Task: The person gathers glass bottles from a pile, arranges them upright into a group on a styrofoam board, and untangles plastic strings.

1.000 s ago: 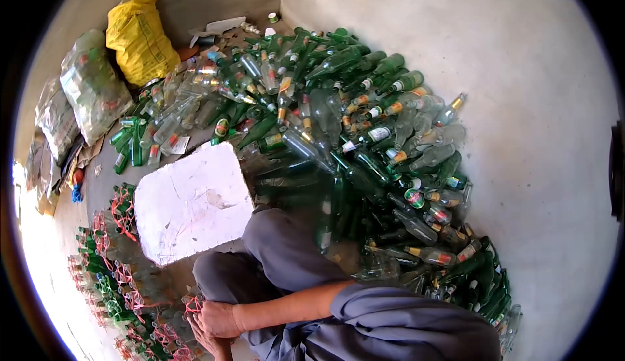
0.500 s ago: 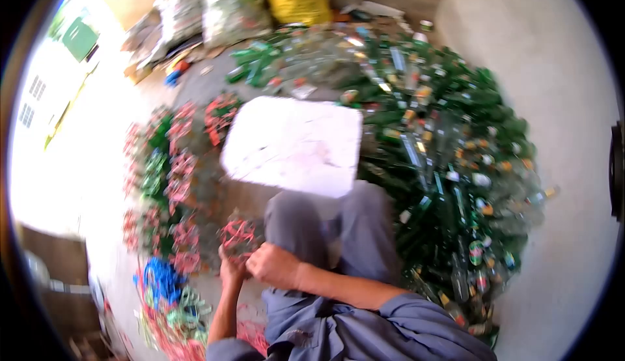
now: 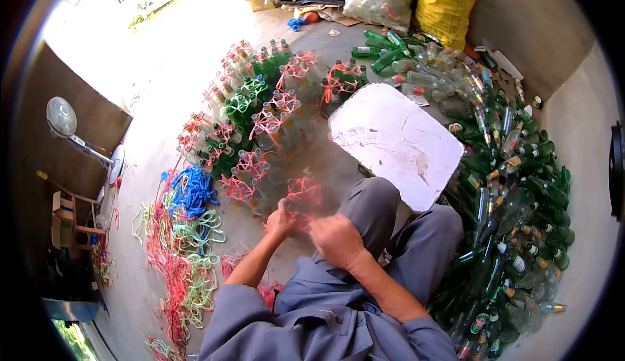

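Observation:
At the lower middle, my left hand (image 3: 280, 221) is closed at the near left side of a bottle bundle (image 3: 303, 195) laced with red string; what its fingers grip is too small to tell. My right hand (image 3: 336, 238), curled and smeared by motion, is just right of the bundle by my knee. Whether string is in it cannot be made out. Left of the bundle stand upright clear and green bottles (image 3: 250, 107) tied at the necks with red and green string. A white board (image 3: 397, 139) lies beyond my knees.
Loose green and clear bottles (image 3: 514, 198) are heaped at the right. Blue, green and red string (image 3: 185, 244) is piled at the left. A fan (image 3: 62, 117) stands at the far left. A yellow sack (image 3: 447, 6) and a clear sack (image 3: 381, 0) lean at the back.
The view has swung left, bringing the string pile and fan into sight. My right hand has moved away from my left, so the two are now apart, with the laced bundle between them.

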Tool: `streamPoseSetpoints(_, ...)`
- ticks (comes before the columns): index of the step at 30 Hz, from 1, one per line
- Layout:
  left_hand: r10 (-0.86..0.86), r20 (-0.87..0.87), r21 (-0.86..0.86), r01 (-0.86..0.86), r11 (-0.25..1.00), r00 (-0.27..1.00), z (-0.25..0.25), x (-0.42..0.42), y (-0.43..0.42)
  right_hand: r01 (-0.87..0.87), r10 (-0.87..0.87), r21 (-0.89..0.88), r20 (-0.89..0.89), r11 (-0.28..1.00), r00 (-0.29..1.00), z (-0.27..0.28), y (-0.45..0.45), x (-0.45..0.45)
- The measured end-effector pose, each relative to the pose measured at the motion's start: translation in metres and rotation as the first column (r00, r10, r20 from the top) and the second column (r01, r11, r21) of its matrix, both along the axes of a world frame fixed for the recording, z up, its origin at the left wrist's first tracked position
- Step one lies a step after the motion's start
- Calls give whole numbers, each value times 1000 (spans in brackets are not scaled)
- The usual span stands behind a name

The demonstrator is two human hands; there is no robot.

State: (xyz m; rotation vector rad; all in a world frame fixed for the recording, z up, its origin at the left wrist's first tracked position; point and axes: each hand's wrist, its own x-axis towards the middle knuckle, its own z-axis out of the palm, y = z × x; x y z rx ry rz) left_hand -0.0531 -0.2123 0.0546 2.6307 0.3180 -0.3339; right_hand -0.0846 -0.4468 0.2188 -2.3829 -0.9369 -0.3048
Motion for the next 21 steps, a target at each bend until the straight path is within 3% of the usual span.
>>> streamPoseSetpoints(12, 21, 43, -20, -20, 1000, 999, 2, -1, -3, -5, 3, -82, -36, 997, 999, 5, 11, 0)
streamPoseSetpoints(18, -20, 144, -56, 28, 998, 989, -8, -4, 2, 6, -9, -89, -27, 996, 1000, 7, 11, 1)
streamPoseSetpoints(21, -18, 93, -47, 22, 999, 996, 0, -3, 0, 4, -7, -100, -24, 995, 1000, 5, 11, 2)
